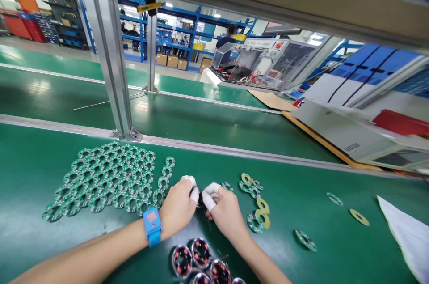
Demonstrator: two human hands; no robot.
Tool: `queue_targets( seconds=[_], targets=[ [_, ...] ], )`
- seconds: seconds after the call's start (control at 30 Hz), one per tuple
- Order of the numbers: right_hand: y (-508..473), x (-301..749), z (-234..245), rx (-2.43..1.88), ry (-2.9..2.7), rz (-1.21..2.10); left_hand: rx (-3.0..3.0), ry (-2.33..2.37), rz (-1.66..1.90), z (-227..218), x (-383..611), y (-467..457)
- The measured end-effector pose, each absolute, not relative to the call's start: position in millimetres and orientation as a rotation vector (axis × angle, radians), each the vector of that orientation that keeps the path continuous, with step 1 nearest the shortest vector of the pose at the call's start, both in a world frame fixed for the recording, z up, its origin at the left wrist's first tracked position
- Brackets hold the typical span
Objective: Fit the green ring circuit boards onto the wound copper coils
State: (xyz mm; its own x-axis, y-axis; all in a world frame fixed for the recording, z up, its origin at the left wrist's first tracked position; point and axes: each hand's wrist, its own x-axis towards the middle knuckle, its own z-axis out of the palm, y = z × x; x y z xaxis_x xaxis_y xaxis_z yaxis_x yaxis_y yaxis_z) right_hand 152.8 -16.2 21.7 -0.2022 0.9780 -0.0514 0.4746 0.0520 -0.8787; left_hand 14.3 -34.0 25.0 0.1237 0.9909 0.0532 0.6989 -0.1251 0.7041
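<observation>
My left hand [179, 205] and my right hand [225, 210] meet over the green bench mat [301, 194], fingertips in white finger cots. Together they pinch a small dark round part [200, 199], mostly hidden between the fingers. A blue wrist strap [152, 226] sits on my left wrist. Left of my hands lies a large spread of green ring-shaped circuit boards [107, 181]. Right of my hands lie several loose rings [256, 203], some green, some yellow. Below my hands stand several round wound coils [201, 261] in metal cups.
An aluminium frame post [107, 51] rises from the bench's far rail. A conveyor belt [201, 118] runs behind it. White paper [407, 235] lies at the right edge. Cardboard and boxes [351, 127] sit at the far right. A person stands at a distant workstation [231, 36].
</observation>
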Motion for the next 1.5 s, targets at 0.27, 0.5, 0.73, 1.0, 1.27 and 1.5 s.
queue_targets(
  seconds=[0.27,0.5,0.73,1.0,1.27,1.5],
  targets=[
    [-15.8,157.4,32.6,-1.464,-1.688,1.198,1.912,1.639,0.718,26.9,14.4,-33.4],
    [5.8,220.7,39.1,-1.463,-1.945,0.690,2.092,1.633,0.609,54.9,-0.5,-36.4],
    [-4.7,213.4,35.9,-1.407,-2.387,0.284,2.312,1.579,0.452,40.4,-0.4,-33.6],
    [-5.2,206.1,37.6,-1.357,-2.289,0.403,2.368,1.611,0.455,28.0,1.3,-30.7],
    [-24.9,169.0,30.7,-1.161,-1.985,0.831,2.391,1.630,0.430,24.3,2.3,-30.4],
    [-24.7,171.4,15.9,-1.121,-1.976,0.727,2.392,1.630,0.415,24.6,2.3,-31.9]
  ],
)
